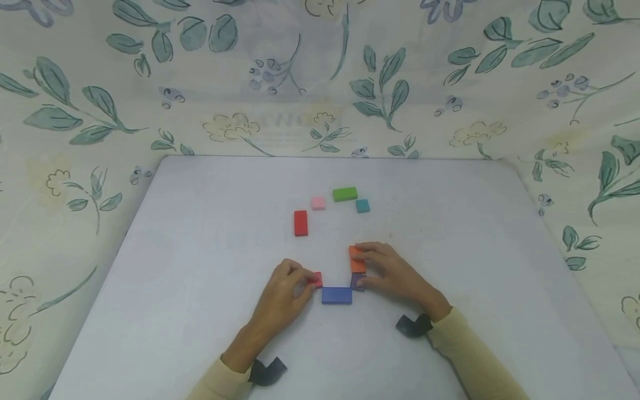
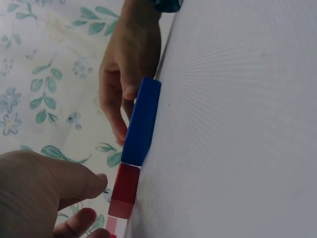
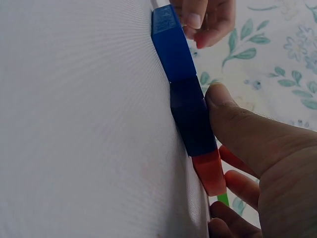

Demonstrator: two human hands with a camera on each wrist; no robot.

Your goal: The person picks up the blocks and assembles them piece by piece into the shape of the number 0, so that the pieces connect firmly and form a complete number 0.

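Note:
In the head view my left hand [image 1: 286, 291] is at a small red block [image 1: 318, 279], its fingertips over the block's left side. The left wrist view shows a slim gap between the thumb [image 2: 94, 184] and that red block [image 2: 125, 191]. My right hand [image 1: 395, 272] has curled fingers at an orange block [image 1: 357, 265], while its thumb [image 3: 220, 96] touches a dark purple block [image 3: 193, 119]. A long blue block [image 1: 337, 296] lies between the red and purple ones, meeting both at its corners. Orange and purple stand end to end.
Farther back on the white table [image 1: 210, 233] lie a red oblong block [image 1: 300, 223], a pink block [image 1: 318, 203], a green block [image 1: 345, 194] and a teal block [image 1: 363, 206]. Leaf-patterned cloth [image 1: 300, 128] hangs behind the table. Dark bands [image 1: 268, 371] sit at the wrists.

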